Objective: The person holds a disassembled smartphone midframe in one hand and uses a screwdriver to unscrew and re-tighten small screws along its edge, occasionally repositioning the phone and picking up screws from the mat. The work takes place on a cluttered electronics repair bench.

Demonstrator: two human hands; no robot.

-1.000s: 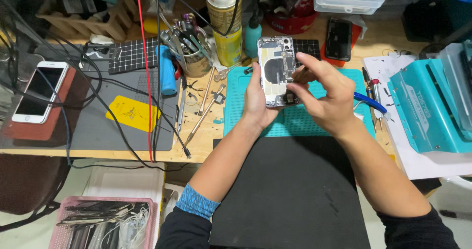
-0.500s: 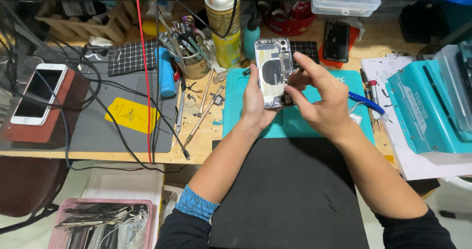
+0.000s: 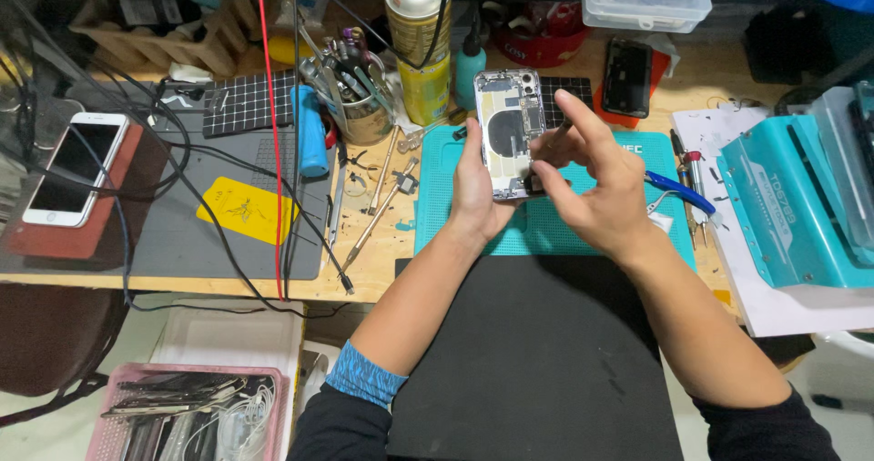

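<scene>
In the head view, the left hand (image 3: 475,188) gripped an opened phone (image 3: 508,133) by its left edge, fingers closed round the back and thumb along the side, holding it upright above the teal work mat (image 3: 564,229) near the middle of the bench. The phone's insides faced the camera, with a dark round coil and a pale board showing. The right hand (image 3: 596,188) was just beside the phone's right edge; its thumb and first fingers were pinched on a thin dark tool (image 3: 557,131), the tip touching or nearly touching the frame, though I could not tell which.

To the left lay a grey mat (image 3: 182,233) with a yellow sheet (image 3: 246,211), a white phone (image 3: 73,165) on a red-brown block, and a cup of tools (image 3: 355,97). A spray can (image 3: 419,33) stood at the far edge. Blue-handled pliers (image 3: 678,188) lay right of the hands, near a teal machine (image 3: 792,206).

The risk, as I judged it, was a slip: with the phone held in the air by one edge only, pressure from the tool could twist it loose or drive the tip into the exposed parts.
</scene>
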